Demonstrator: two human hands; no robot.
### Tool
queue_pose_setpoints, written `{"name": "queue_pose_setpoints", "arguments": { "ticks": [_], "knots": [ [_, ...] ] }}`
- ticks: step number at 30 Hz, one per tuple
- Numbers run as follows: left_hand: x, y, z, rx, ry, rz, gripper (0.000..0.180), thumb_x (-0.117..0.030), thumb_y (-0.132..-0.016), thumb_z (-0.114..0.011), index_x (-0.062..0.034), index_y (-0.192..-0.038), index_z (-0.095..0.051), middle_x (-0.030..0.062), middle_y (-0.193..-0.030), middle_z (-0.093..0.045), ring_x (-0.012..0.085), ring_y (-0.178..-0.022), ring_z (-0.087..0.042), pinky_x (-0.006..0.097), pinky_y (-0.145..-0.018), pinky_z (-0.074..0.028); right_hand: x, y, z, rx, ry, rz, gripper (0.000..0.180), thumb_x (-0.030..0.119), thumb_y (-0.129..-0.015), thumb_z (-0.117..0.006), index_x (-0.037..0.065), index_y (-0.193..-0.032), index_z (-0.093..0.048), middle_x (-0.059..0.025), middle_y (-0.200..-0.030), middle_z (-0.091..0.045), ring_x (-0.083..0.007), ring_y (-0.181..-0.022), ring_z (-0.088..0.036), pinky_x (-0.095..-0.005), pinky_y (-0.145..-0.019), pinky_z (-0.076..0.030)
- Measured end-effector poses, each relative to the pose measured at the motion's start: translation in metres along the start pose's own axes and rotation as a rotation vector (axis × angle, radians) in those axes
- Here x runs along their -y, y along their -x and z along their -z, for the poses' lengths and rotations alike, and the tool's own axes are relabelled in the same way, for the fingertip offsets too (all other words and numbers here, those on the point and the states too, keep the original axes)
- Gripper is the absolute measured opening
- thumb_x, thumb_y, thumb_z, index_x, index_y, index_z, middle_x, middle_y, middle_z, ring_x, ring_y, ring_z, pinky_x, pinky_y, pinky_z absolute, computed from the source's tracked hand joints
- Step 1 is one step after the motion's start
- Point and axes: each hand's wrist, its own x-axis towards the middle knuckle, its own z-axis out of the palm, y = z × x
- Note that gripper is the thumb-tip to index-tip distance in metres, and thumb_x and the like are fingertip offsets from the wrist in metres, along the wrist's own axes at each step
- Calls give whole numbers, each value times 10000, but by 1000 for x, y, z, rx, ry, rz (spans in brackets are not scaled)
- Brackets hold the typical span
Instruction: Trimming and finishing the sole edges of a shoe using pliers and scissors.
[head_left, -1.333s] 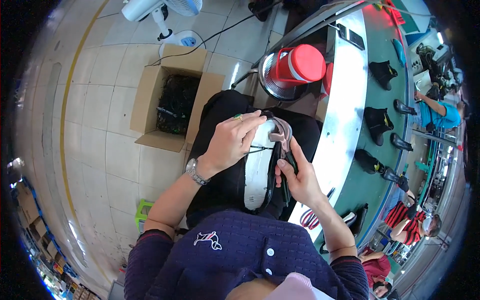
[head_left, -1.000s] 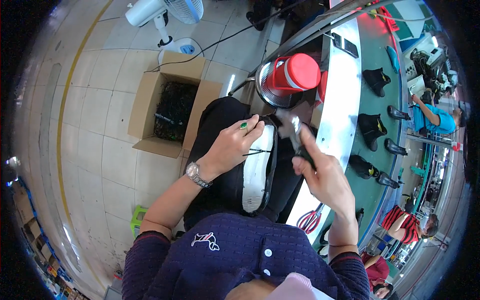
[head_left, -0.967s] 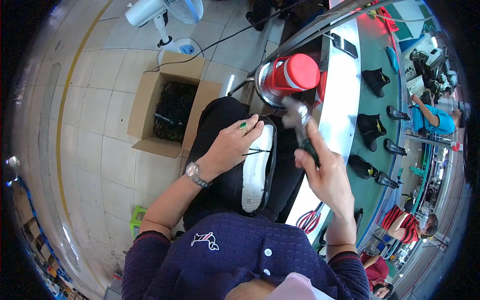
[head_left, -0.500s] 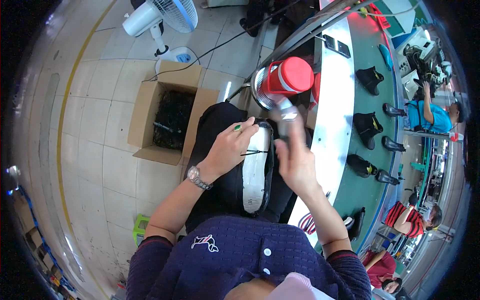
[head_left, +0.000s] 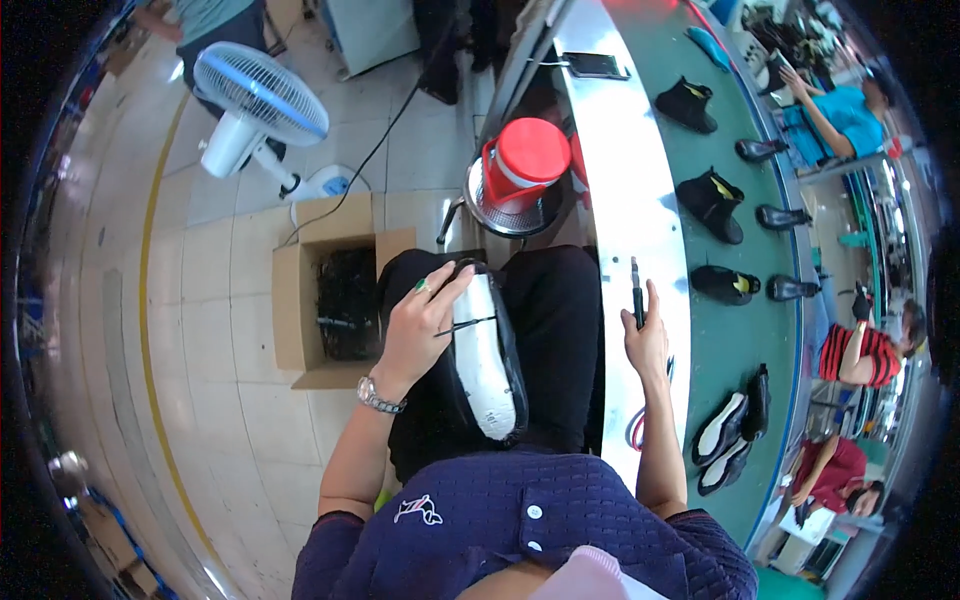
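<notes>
A black shoe (head_left: 487, 365) lies sole-up on my lap, its white sole facing me. My left hand (head_left: 425, 320), with a ring and a wristwatch, grips the shoe's toe end, and a thin dark strand (head_left: 468, 324) runs from its fingers across the sole. My right hand (head_left: 648, 338) is off to the right at the edge of the steel table (head_left: 640, 200). It holds a slim dark hand tool (head_left: 636, 292) pointing away from me. The two hands are well apart.
A red-lidded container (head_left: 528, 160) sits in a round metal holder ahead of my knees. An open cardboard box (head_left: 335, 290) and a floor fan (head_left: 258, 100) stand to the left. Black shoes (head_left: 712, 205) line the green belt (head_left: 745, 340). Other people work at the right.
My right hand left the shoe's heel end and swung right to the table edge with the tool. My left hand kept its grip on the shoe.
</notes>
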Motion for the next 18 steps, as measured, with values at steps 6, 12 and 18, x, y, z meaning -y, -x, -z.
{"name": "queue_pose_setpoints", "arguments": {
  "ticks": [6, 12, 18],
  "knots": [
    [-7, -4, 2, 10, -9, 15, 448, 42, -831, -582, -118, -1246, -635, 172, -1213, -633, 333, -990, -650, 372, -840, -530, -86, 35, -17, -152, -15, 59, 603, 180, -859, -670, 49, -1401, -442, -238, -1327, -515, -383, -1247, -469, -448, -1068, -347],
    [-11, -7, 3, 33, 49, 96, 403, 22, -855, -593, -122, -1226, -649, 138, -1206, -652, 308, -909, -673, 350, -787, -533, -181, 116, -8, -395, 10, -215, 423, 103, -822, -702, -49, -1183, -543, -198, -1047, -573, -313, -937, -569, -413, -843, -464],
    [-20, -12, 7, 32, 78, 223, 325, -25, -894, -607, -73, -1214, -641, 147, -1061, -700, 254, -808, -691, 302, -715, -530, -202, 141, -4, -261, -31, -308, 433, 140, -796, -754, -55, -1119, -542, -131, -869, -601, -233, -758, -587, -377, -730, -494]
  ]
}}
